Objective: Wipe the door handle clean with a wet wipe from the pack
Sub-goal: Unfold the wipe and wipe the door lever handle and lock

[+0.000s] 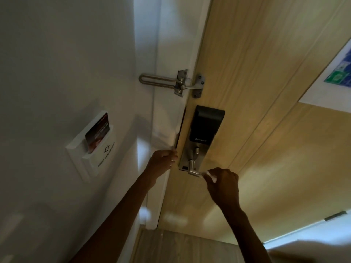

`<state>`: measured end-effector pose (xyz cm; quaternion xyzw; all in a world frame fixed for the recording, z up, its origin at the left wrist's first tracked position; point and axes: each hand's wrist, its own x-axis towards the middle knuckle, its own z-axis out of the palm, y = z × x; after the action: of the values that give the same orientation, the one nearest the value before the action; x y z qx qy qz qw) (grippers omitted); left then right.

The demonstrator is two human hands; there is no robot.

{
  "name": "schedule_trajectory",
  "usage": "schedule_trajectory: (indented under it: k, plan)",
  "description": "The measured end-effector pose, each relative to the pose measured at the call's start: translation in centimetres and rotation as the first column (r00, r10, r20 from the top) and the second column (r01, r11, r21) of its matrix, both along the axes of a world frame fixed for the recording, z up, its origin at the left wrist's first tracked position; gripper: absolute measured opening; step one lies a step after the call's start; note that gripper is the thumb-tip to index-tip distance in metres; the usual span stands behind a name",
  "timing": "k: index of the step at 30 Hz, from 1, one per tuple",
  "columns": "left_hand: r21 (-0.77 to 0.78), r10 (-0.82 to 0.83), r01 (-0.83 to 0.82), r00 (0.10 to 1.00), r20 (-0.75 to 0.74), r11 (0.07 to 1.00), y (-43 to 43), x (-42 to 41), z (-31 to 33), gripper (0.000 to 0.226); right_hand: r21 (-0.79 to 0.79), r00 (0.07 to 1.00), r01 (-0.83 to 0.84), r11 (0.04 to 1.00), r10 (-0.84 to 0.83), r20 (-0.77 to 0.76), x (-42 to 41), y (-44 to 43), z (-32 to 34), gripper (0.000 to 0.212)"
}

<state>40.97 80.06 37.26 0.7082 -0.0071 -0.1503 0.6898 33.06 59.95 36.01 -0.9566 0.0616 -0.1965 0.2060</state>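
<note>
A silver lever door handle (193, 168) sticks out from the lock plate (191, 158) on a light wooden door (247, 92). My right hand (223, 186) holds a bunched white wet wipe (208, 175) against the outer end of the handle. My left hand (163, 159) grips the door's edge just left of the lock plate. The wipe pack is not in view.
A black smart-lock housing (207, 126) sits above the handle. Higher up is a metal swing-bar door guard (171, 84). On the white wall to the left, a key-card holder (91, 147) holds a card. A sign (340, 73) hangs on the door at right.
</note>
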Motion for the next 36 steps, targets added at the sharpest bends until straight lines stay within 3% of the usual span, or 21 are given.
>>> schedule_trajectory:
  k: [4,10,13,17,20,22,25,27,31,36]
  plan:
    - [0.015,-0.021,0.021,1.000,0.001,1.000,-0.1,-0.3,-0.1,0.023,0.262,0.982,0.160,0.952,-0.182,0.059,0.9,0.7,1.4,0.020]
    - [0.010,-0.043,0.043,0.999,-0.019,0.999,-0.1,-0.6,-0.2,0.016,0.318,0.986,0.163,0.934,-0.163,-0.029,1.9,5.2,0.2,0.019]
    - [-0.019,-0.065,0.065,0.998,-0.020,0.998,-0.3,-0.9,0.0,0.017,0.254,0.987,0.161,0.954,-0.150,-0.065,1.9,4.5,-0.2,0.014]
    - [-0.030,-0.067,0.066,0.998,-0.021,0.997,-0.4,-1.2,-0.1,0.018,0.065,0.996,-0.068,0.996,0.071,-0.053,2.3,1.6,-0.6,0.015]
    - [-0.030,-0.071,0.071,0.997,-0.017,0.997,-0.4,-1.1,-0.2,0.018,-0.049,0.969,-0.155,0.987,0.143,-0.200,2.7,-2.7,0.3,0.023]
    - [-0.031,-0.083,0.083,0.996,-0.013,0.996,-0.3,-0.9,-0.2,0.017,0.009,0.952,-0.122,0.992,0.120,-0.281,2.7,-5.1,1.2,0.017]
    - [-0.028,-0.064,0.064,0.998,-0.018,0.998,-0.2,-0.7,-0.2,0.016,0.190,0.990,-0.010,0.982,0.036,-0.133,2.7,-3.9,1.5,0.016]
    - [-0.024,-0.027,0.027,0.999,-0.023,0.999,-0.1,-0.6,-0.2,0.016,0.246,0.998,-0.020,0.969,0.033,-0.048,2.6,-0.5,0.7,0.018]
    - [0.011,0.014,-0.014,1.000,-0.008,1.000,0.1,-0.4,-0.6,0.019,0.082,0.990,-0.121,0.989,0.114,0.087,1.2,3.3,-2.3,0.014]
    - [0.019,-0.017,0.017,1.000,-0.012,1.000,-0.5,-0.5,-0.8,0.022,-0.285,0.957,-0.229,0.931,0.269,0.108,-1.1,-1.9,-3.7,0.027]
